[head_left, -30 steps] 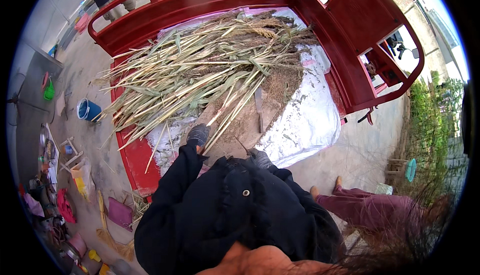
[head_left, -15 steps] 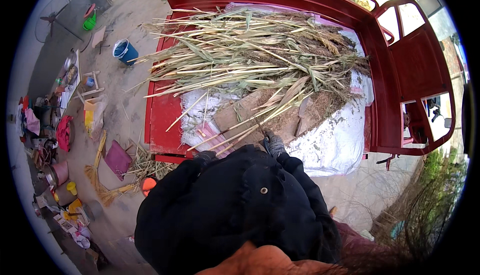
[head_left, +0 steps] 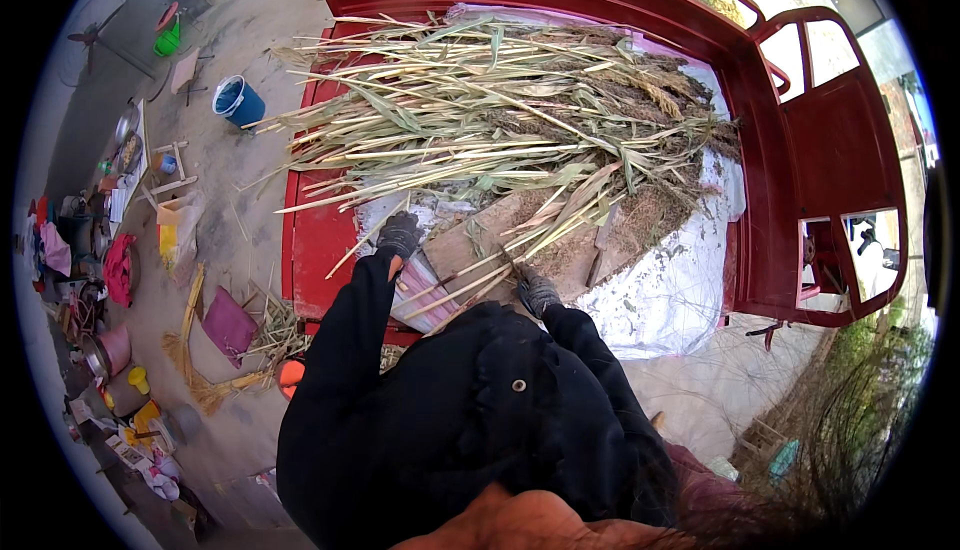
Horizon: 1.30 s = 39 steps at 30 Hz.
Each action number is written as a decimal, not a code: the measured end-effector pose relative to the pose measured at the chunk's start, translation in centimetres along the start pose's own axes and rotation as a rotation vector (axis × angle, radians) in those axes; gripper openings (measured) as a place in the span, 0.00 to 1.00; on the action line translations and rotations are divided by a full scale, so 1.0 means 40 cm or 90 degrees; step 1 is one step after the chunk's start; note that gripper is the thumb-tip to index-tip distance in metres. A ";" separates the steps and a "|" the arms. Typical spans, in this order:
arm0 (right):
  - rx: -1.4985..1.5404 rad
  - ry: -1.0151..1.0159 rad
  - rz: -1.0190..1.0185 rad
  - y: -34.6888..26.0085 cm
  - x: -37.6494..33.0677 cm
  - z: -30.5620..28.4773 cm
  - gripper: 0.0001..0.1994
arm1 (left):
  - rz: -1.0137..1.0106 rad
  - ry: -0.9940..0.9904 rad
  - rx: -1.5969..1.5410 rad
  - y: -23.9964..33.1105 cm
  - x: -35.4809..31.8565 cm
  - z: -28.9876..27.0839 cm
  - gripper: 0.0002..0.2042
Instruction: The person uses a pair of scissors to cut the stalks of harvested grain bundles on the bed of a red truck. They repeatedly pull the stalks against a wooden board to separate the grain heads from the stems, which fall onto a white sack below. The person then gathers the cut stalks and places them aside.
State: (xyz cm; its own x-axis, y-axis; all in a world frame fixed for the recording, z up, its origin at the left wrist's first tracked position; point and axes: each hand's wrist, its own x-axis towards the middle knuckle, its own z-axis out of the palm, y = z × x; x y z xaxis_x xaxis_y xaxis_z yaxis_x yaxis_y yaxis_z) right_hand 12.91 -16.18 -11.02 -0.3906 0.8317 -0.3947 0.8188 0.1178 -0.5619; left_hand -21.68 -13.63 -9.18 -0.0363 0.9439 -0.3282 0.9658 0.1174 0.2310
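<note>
A dark grey gloved hand, my left hand, reaches over the front left of a red cart bed, beside a loose pale stalk. Its fingers are mostly hidden behind the back of the hand, so I cannot tell whether they grip. My right hand, in a grey glove, is closed at the bed's front edge. A thin dark piece sticks out of it, too small to identify. Just left of that hand, several cut stalks lie across a flat board. A large heap of long dry stalks with seed heads fills the bed behind.
A narrow bladed tool lies on the board among loose seeds. White sheeting lines the red cart bed. On the floor at left are a blue bucket, a purple cushion, a straw broom and scattered household goods.
My left hand has moved forward from against my body to the loose stalk, its arm stretching out. My right hand stays at the board's front edge. The view has shifted slightly.
</note>
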 end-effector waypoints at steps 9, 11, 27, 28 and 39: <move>0.050 -0.082 0.077 -0.023 0.000 -0.056 0.27 | -0.073 0.202 0.161 0.115 0.297 0.035 0.22; 0.058 -0.070 0.059 -0.030 -0.003 -0.068 0.26 | -0.068 0.249 0.184 0.124 0.319 0.041 0.22; 0.132 -0.005 -0.008 -0.007 -0.021 -0.013 0.26 | 0.146 0.052 -0.340 0.065 0.070 -0.013 0.26; 0.150 -0.010 -0.004 -0.005 -0.039 -0.008 0.26 | 0.196 0.070 -0.349 0.069 0.035 -0.023 0.26; 0.451 -0.076 0.041 -0.087 -0.170 0.042 0.18 | 0.137 -0.087 0.049 0.130 -0.184 -0.024 0.12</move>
State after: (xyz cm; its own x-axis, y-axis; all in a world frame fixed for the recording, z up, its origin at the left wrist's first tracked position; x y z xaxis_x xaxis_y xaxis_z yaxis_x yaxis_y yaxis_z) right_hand 12.02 -23.16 -7.63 -0.4271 0.7558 -0.4964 0.3872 -0.3432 -0.8557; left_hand -16.65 -19.67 -4.68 0.2023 0.8938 -0.4003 0.9644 -0.1106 0.2403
